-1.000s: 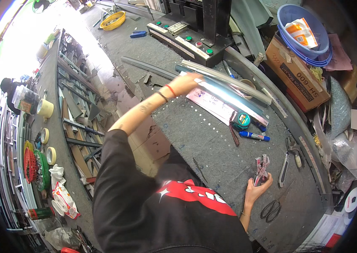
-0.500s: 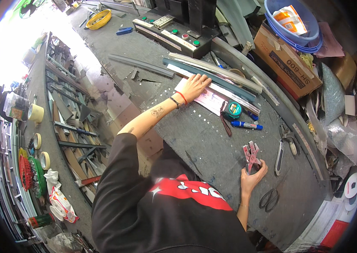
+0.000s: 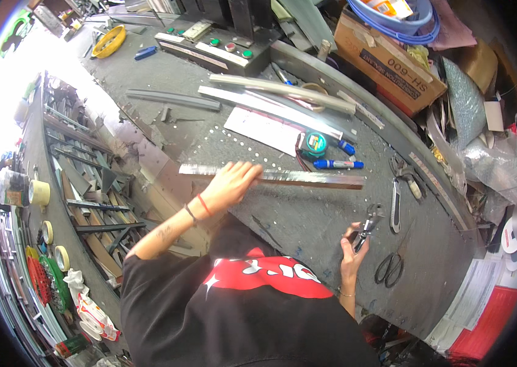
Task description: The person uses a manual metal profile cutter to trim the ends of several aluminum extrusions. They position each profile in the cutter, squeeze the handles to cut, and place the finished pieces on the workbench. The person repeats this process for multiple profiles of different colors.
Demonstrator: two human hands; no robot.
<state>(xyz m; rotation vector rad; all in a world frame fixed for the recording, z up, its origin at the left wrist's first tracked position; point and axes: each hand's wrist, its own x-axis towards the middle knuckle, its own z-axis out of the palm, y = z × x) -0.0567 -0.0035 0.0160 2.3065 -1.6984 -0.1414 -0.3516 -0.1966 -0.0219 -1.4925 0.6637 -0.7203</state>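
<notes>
In my left hand [image 3: 231,185] is a long, straight metal profile [image 3: 313,178], gripped left of its middle. It lies crosswise in front of me, shiny on top with a darker lower side. The fingers are slightly blurred. At the right, my right hand [image 3: 352,249] is closed around a small shiny metal object [image 3: 368,225], its exact kind unclear. Black-handled scissors [image 3: 389,270] and a grey utility knife [image 3: 396,208] lie near that hand. Beyond the held profile are a white board [image 3: 261,129], a teal tape measure [image 3: 315,144] and a blue marker [image 3: 339,164].
More profiles [image 3: 283,92] lie toward the back of the worktable. A black control box [image 3: 209,52] with buttons stands behind them. Pliers [image 3: 410,177] rest at the right near the curved table rim. A cardboard box [image 3: 387,64] sits beyond it. Offcuts fill a rack [image 3: 99,202] at left.
My left hand has lifted a profile off the group at the back and brought it toward me. My right hand has turned the metal object. The whole view has shifted.
</notes>
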